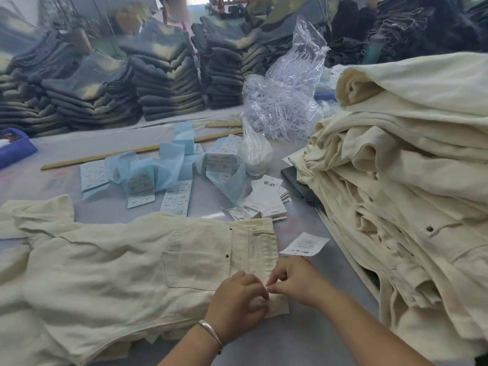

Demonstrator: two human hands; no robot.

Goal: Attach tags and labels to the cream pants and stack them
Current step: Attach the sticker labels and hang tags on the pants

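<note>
Cream pants [111,262] lie flat on the table [303,347], waistband under both hands, legs running off to the L. L hand [239,299] rests on the waistband corner, fingers curled, thumb and forefinger pinching a small white item at the fabric edge; a silver bangle [211,331] sits on its wrist. R hand [295,280] meets it fingertip to fingertip, pinching the same small white piece; what exactly it is cannot be told.

Just beyond the R hand: a loose white hang tag [303,244] w/ black characters, too blurred to read. Farther ahead: a heap of white hang tags [264,199], top one printed w/ two large black characters. Ahead of the L hand: blue label strips [158,165] and sheets of printed size stickers [177,198]; "110" seems to show on several, the rest illegible. Beyond those: a wooden ruler [105,157] and clear plastic bags [282,101] of white fasteners.

To the R of the R hand: a tall pile of cream pants [396,167], unfolded, w/ a metal button showing. Far side: stacks of folded blue-grey jeans [163,83]; far L, a blue bin [15,149].
</note>
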